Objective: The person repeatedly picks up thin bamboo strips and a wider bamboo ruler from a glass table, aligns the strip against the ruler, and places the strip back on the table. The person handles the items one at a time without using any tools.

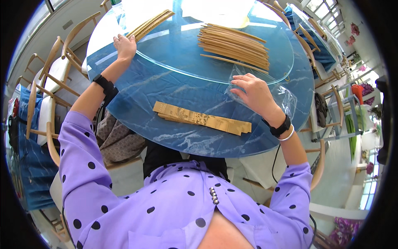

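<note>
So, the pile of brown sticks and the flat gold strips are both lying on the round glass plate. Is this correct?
Not quite: in the head view, the flat gold strips lie on the blue tabletop, off the round glass plate. The pile of brown sticks is on it.

I see the left hand (125,46) at the near end of a slim bundle of gold-toned strips (151,25), while the right hand (253,92), fingers bent, is beside crumpled clear plastic (286,100). Tan sticks (234,46) lie piled on the glass turntable (178,71); nearer me, flat golden sleeves (203,118) overlap on the blue marbled table (141,97).
</note>
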`<state>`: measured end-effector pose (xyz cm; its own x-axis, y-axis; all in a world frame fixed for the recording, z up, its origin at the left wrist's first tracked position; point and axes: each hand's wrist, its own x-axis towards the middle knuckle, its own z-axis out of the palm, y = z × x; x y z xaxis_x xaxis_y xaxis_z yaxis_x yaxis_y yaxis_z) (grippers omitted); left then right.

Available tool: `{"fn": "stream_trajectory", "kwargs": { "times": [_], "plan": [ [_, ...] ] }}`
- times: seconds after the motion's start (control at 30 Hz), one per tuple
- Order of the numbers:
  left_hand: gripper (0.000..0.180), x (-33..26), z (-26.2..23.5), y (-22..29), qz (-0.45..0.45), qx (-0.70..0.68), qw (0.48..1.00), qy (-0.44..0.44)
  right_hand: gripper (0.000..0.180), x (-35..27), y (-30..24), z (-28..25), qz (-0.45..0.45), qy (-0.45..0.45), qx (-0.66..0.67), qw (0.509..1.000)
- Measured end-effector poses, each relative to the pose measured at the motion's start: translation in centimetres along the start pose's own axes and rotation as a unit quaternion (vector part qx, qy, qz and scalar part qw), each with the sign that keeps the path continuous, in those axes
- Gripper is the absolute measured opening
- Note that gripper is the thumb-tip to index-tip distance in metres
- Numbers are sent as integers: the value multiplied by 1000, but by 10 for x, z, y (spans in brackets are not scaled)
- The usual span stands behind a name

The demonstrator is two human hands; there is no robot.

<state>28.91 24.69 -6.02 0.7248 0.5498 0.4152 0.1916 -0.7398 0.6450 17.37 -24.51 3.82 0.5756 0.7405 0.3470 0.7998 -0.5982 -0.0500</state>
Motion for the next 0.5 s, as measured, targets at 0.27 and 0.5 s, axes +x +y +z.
{"fn": "stream_trajectory", "kwargs": {
  "times": [0.27,0.5],
  "plan": [
    [72,-151,-111,82,199,-29,948,-247,25,36,65,17,45,22,-107,993],
    [57,-269,-153,112,215,-77,936,-267,30,48,74,22,57,-36,-119,991]
  ]
}}
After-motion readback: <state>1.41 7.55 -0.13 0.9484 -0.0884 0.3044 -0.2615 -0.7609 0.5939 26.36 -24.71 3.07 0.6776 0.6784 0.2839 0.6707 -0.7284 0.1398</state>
